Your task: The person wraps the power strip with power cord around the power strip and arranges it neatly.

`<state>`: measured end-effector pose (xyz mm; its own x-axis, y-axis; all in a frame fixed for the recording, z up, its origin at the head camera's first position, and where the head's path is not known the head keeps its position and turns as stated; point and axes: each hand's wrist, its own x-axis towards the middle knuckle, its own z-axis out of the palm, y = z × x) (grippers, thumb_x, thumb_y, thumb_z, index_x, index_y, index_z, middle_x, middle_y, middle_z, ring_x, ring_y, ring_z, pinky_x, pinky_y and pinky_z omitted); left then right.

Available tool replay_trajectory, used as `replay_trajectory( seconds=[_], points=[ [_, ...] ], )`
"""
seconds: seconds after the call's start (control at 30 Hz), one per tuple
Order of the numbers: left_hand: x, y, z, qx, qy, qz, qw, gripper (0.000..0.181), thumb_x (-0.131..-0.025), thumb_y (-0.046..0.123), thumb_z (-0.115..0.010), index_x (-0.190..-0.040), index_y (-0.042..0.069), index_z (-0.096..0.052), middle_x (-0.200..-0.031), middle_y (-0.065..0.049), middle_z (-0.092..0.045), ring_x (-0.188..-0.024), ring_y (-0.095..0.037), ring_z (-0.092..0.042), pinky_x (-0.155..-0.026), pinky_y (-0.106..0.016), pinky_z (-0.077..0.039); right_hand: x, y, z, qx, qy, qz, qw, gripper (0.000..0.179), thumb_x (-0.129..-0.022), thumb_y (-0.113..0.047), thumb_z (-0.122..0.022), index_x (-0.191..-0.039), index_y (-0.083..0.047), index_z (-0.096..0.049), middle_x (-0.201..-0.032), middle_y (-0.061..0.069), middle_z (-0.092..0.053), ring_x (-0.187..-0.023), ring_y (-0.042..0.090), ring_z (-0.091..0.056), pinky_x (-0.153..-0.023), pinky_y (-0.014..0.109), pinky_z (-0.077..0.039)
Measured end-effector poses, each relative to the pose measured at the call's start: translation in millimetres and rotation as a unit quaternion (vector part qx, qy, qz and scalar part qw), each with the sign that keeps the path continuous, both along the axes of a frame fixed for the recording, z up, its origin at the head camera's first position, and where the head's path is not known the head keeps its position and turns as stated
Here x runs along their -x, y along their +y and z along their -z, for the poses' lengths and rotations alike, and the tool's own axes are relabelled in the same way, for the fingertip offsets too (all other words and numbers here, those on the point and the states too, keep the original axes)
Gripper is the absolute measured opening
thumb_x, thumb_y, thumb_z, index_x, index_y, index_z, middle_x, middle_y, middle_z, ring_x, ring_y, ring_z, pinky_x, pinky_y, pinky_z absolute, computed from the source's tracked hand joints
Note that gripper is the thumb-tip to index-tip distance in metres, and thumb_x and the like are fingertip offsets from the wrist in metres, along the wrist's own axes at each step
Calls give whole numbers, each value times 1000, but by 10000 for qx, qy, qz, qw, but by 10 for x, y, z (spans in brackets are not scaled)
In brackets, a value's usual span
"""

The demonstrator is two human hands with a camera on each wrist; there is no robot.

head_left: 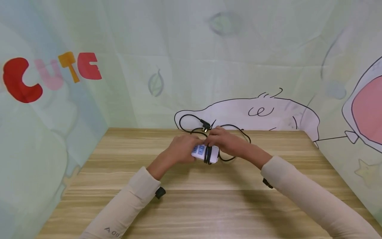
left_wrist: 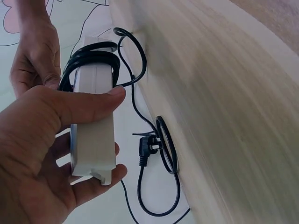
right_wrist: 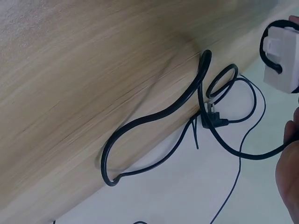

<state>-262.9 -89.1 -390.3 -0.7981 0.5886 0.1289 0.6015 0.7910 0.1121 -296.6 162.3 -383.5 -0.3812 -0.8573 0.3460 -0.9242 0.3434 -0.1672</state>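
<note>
My left hand (head_left: 182,147) grips a white power strip (left_wrist: 93,144) with blue socket faces, thumb across one side and fingers round the other. Several turns of its black cord (left_wrist: 91,58) are wound round the strip's far end. At that end my right hand (head_left: 225,141) pinches the cord; in the right wrist view only part of the hand (right_wrist: 287,170) shows at the edge. From it, loose cord (right_wrist: 161,114) loops out over the table. The black plug (head_left: 205,124) lies by the table's back edge, its metal prongs showing.
A wood-grain table (head_left: 191,205) spreads under both arms. Behind it and at the sides hangs a pale printed cloth (head_left: 191,73) with cartoon outlines and coloured letters. The table's back edge meets this cloth.
</note>
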Motion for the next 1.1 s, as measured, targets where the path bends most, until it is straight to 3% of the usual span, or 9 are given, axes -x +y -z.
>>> replay_trajectory(
  seconds=[0.1,0.23,0.33,0.47,0.7,0.87,1.1],
  points=[
    [-7,-1,1,-144,-33,92,9998,62,-82,17,-96,-141,21,-77,-127,-3,-80,-108,-30,-73,-79,-52,-61,21,22,-14,138,-174,-55,9997,44,-94,24,-62,-120,-7,-79,-122,12,-76,-113,31,-65,-101,51,-57],
    [-16,-9,6,-285,-150,143,9994,67,-83,18,-96,-147,22,-75,-135,-3,-80,-111,-29,-73,-80,-50,-61,60,46,-5,140,-215,198,9995,26,-107,9,-64,-124,-7,-74,-122,9,-77,-113,28,-68,-101,49,-58],
    [-22,-23,10,-441,-242,185,9986,75,-82,20,-96,-153,24,-72,-143,-3,-78,-113,-27,-73,-79,-48,-59,100,73,29,136,-100,463,9988,16,-109,-4,-67,-124,-8,-72,-120,7,-78,-111,26,-69,-97,46,-60],
    [-28,-41,9,-748,-390,250,9961,81,-80,20,-96,-157,23,-69,-148,-3,-77,-116,-26,-72,-80,-47,-58,146,108,80,159,96,507,9985,14,-109,-6,-68,-121,-9,-76,-118,7,-79,-110,26,-70,-96,47,-61],
    [-61,-46,-15,-969,-602,299,9930,82,-81,23,-97,-158,19,-68,-153,-6,-74,-130,-30,-71,-94,-53,-60,158,131,103,146,188,482,9986,17,-111,-7,-67,-124,-12,-77,-119,5,-78,-111,25,-69,-96,47,-62],
    [-94,-37,-22,-1169,-747,218,9901,81,-82,24,-97,-157,14,-67,-153,-8,-73,-129,-32,-69,-99,-54,-58,147,112,88,75,-85,582,9982,23,-111,-5,-65,-130,-13,-76,-125,7,-78,-116,26,-69,-99,49,-62],
    [-107,-7,-38,-1552,-809,244,9843,78,-82,23,-98,-154,13,-68,-142,-8,-78,-114,-26,-70,-94,-46,-57,115,112,118,54,-688,1030,9923,39,-107,2,-68,-145,-10,-71,-138,13,-75,-125,33,-72,-104,56,-62]
  ],
)
